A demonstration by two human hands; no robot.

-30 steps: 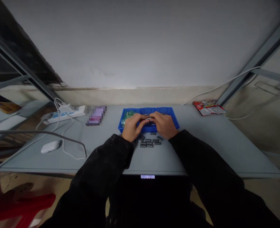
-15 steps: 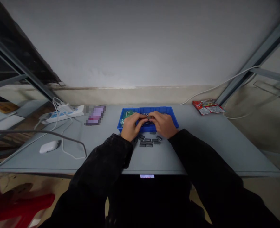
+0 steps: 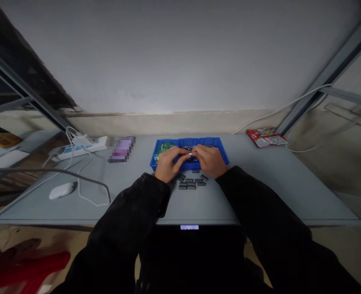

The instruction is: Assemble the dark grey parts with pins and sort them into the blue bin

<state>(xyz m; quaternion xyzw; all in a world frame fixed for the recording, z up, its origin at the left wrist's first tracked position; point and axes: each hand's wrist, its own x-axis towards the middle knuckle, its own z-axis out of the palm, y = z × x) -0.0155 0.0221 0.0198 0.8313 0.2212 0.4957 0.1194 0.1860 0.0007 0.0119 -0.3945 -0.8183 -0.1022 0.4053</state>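
Over a blue compartment tray (image 3: 225,154), my left hand (image 3: 167,164) and my right hand (image 3: 210,160) meet with their fingertips pinched together. Something small lies between them, too small and covered to name. Green pieces (image 3: 165,146) lie in the tray's left compartment, and thin metallic parts (image 3: 189,148) show in the middle one. The right compartment is largely hidden behind my right hand. Several small dark grey blocks (image 3: 191,187) are scattered on the table just in front of the tray.
On the grey table (image 3: 275,188), a power strip (image 3: 97,145) with cables, a pixelated phone-like item (image 3: 122,149) and a white case (image 3: 61,190) are at left. A red packet (image 3: 266,138) lies at the back right. A red stool (image 3: 45,265) stands below left.
The view has shifted slightly. Both hands stay together over the tray; the dark piece seen between the fingertips before is now mostly hidden, and a pale spot shows there.
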